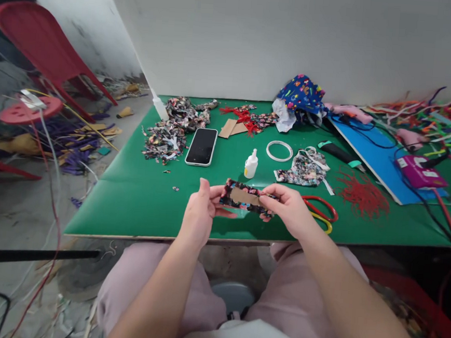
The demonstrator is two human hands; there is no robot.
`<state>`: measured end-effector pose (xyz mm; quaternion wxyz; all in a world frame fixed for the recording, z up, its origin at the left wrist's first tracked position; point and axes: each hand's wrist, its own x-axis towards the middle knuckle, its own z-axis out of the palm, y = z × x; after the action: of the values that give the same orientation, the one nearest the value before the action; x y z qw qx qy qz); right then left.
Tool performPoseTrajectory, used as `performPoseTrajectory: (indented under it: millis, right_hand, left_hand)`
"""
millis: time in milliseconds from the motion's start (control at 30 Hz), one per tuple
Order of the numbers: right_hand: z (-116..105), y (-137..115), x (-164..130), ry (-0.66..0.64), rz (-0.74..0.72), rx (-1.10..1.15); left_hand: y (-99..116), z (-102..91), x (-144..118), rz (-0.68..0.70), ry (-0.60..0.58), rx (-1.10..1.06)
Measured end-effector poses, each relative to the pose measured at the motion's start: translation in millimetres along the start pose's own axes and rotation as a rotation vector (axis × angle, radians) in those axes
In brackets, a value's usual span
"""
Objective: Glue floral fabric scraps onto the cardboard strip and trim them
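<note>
Between my hands, over the front of the green table, is a small piece of dark floral fabric folded round a strip of brown cardboard. My left hand grips its left end, thumb raised and fingers underneath. At the right end, the thumb and fingers of my right hand pinch the fabric and cardboard. A white glue bottle stands upright just beyond the piece. Scissors with red and yellow handles lie beside my right wrist, partly hidden by it.
A phone, fabric scraps, a white ring, floral fabric, red threads and a green-black cutter lie around. At right are a blue board, a purple box with cables, and a pink glue gun.
</note>
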<state>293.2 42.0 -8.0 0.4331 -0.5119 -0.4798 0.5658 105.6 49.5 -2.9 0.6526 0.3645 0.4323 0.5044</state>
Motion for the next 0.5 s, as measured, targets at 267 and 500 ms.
performPoseTrajectory:
  millis: [267, 500]
  right_hand:
    - [7, -5, -12, 0.079, -0.049, -0.218]
    - [7, -5, -15, 0.120, -0.166, -0.259]
  left_hand:
    - [-14, -3.3, 3, 0.117, 0.132, 0.084]
    - [-18, -7.1, -1, 0.391, 0.241, 0.515]
